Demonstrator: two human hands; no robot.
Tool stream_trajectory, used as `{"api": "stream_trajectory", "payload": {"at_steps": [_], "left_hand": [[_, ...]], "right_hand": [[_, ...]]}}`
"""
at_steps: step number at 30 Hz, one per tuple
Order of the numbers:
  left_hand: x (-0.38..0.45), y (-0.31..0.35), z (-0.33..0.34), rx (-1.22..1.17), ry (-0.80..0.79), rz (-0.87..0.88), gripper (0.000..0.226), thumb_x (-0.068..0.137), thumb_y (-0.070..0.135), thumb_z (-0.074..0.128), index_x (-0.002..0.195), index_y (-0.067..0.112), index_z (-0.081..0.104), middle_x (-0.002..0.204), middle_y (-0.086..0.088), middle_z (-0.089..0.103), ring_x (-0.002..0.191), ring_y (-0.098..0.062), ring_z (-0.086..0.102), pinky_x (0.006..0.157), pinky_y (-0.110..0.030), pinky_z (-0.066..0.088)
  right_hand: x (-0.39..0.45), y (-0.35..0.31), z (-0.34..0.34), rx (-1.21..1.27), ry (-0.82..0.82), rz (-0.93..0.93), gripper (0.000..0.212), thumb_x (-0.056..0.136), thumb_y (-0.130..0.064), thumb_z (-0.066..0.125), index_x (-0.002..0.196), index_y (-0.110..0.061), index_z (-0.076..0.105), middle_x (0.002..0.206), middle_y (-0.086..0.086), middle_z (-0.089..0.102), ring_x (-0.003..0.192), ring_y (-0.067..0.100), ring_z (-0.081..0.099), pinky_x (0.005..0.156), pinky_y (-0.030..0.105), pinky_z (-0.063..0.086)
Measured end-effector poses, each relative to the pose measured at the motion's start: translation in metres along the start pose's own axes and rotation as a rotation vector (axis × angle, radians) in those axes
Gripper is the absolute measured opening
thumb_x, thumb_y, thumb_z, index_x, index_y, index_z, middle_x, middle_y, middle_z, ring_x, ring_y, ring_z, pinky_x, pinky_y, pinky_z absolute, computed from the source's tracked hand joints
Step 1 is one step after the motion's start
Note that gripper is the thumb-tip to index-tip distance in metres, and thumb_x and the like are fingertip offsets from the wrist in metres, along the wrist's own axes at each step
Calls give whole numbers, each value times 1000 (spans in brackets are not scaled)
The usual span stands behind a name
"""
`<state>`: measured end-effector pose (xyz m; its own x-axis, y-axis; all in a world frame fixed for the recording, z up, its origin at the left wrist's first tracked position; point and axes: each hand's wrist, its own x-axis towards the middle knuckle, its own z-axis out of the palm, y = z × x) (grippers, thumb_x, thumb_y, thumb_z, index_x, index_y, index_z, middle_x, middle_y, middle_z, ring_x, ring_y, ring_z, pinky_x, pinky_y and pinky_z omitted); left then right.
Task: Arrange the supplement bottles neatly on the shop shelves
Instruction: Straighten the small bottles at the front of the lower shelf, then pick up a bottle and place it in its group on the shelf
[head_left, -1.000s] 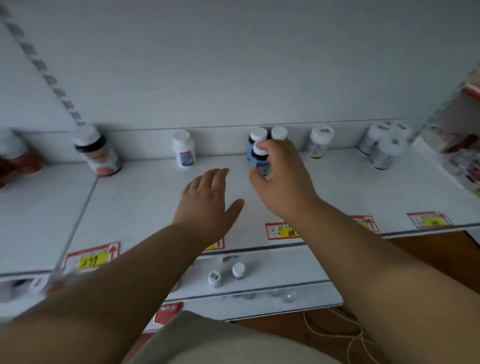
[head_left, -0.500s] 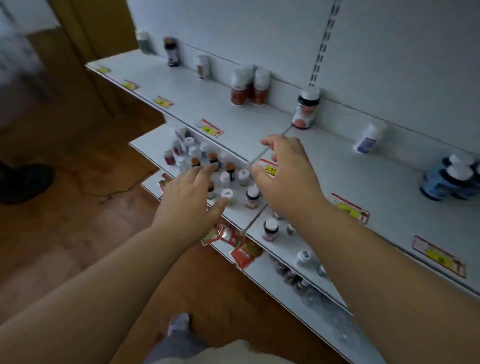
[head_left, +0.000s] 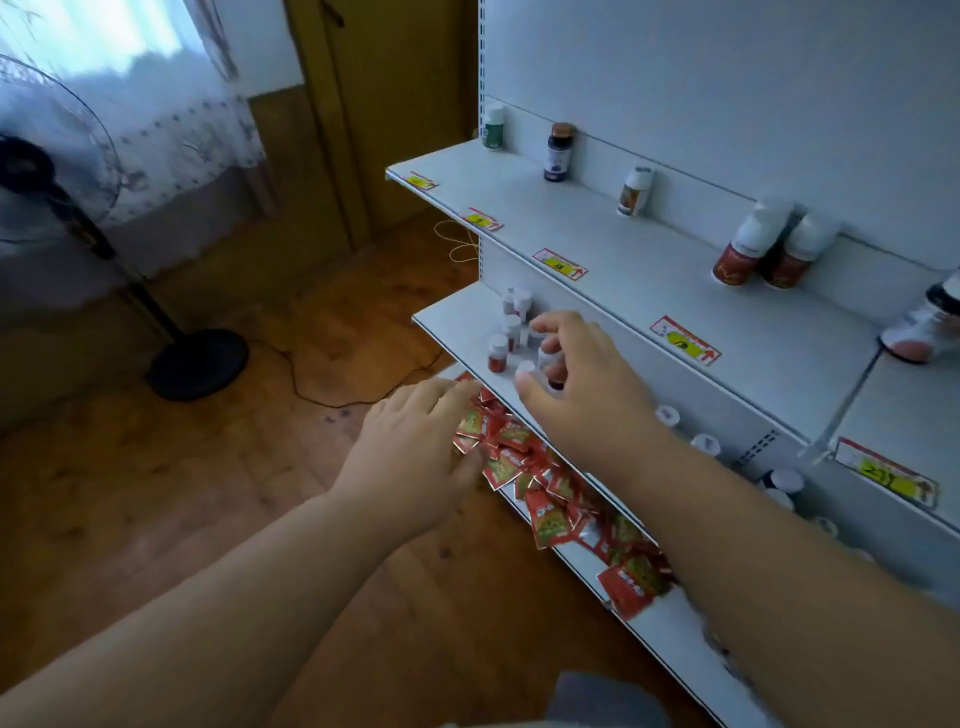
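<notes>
Roughly midway, I judge | top shelf (head_left: 613, 244) bottles spaced | small bottles (head_left: 506, 332) on middle shelf (head_left: 457, 322) left clustered | right hand (head_left: 582, 379) curled over them, grip unclear | left hand (head_left: 415, 452) spread, empty

Right hand (head_left: 582, 384) covering part of the small bottles (head_left: 506, 338) on the middle shelf (head_left: 457, 322), grip unclear; white bottle (head_left: 922, 325) being cut off by the right edge; price tags (head_left: 684, 340) staying too blurred to read; fan (head_left: 57, 171) running off the left edge
</notes>
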<state>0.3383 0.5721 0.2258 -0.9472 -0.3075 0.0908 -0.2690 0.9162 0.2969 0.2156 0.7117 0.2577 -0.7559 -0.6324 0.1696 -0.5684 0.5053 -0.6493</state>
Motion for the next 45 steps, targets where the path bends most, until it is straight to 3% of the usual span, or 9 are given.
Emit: {"api": "stream_trajectory", "payload": {"at_steps": [10,21,26,28,30,34,38,43,45], "left_hand": [[145,-105,-1,25,-118,-35,70,94,55,47,152,37,14,156,9,30,143,-19,27,117,-40,24],[295,-251,1,18,-290,-29,72,93,57,47,152,38,11,157,10,29,144,-17,26,117,-39,24],[405,-324,0,42,-325,213,74,93,55,51,153,34,13,158,7,27,145,-21,26,118,-43,23],[435,-349,4,9,-356,277,72,93,53,51,152,33,16,157,6,29,144,-21,28,118,-42,26],[452,-368,11,-26,-344,302,70,93,51,52,152,32,19,155,6,33,142,-20,31,115,-41,29],[494,-408,58,-128,-411,275,69,92,48,56,151,32,23,153,7,37,140,-19,34,114,-43,34],[537,-427,144,-225,-415,232,71,89,50,58,150,35,23,154,9,35,140,-17,37,110,-43,40],[599,-443,253,-315,-372,256,71,89,49,60,149,36,25,152,7,40,135,-20,43,104,-45,46],[624,-441,288,-366,-324,271,70,89,48,61,149,34,26,151,6,41,133,-20,45,103,-45,47]], "right_hand": [[154,25,80,-14,11,71,41,92,-34,65,128,-30,46,130,-2,46,108,13,56,82,28,53],[333,28,187,-5,-78,223,44,93,-31,66,132,-26,46,133,-1,45,115,12,54,68,7,36],[393,17,240,21,162,438,44,93,-31,66,131,-27,46,135,-1,45,116,12,53,79,15,44],[411,7,267,-6,210,504,44,92,-32,67,130,-28,46,133,-1,45,114,13,54,86,24,50],[421,-1,286,-16,217,516,45,91,-31,68,130,-27,47,134,-2,44,113,14,55,85,21,47],[453,16,343,-29,199,645,47,90,-32,69,130,-29,46,136,-6,43,116,10,52,81,11,37],[489,89,392,-64,201,720,48,91,-35,67,133,-33,45,140,-8,44,119,9,53,78,7,36],[533,202,438,-147,227,773,51,92,-35,65,137,-29,43,140,-5,44,121,15,51,97,31,46],[555,248,446,-223,232,765,54,91,-32,64,140,-23,42,137,-1,41,120,19,50,95,31,43]]}}
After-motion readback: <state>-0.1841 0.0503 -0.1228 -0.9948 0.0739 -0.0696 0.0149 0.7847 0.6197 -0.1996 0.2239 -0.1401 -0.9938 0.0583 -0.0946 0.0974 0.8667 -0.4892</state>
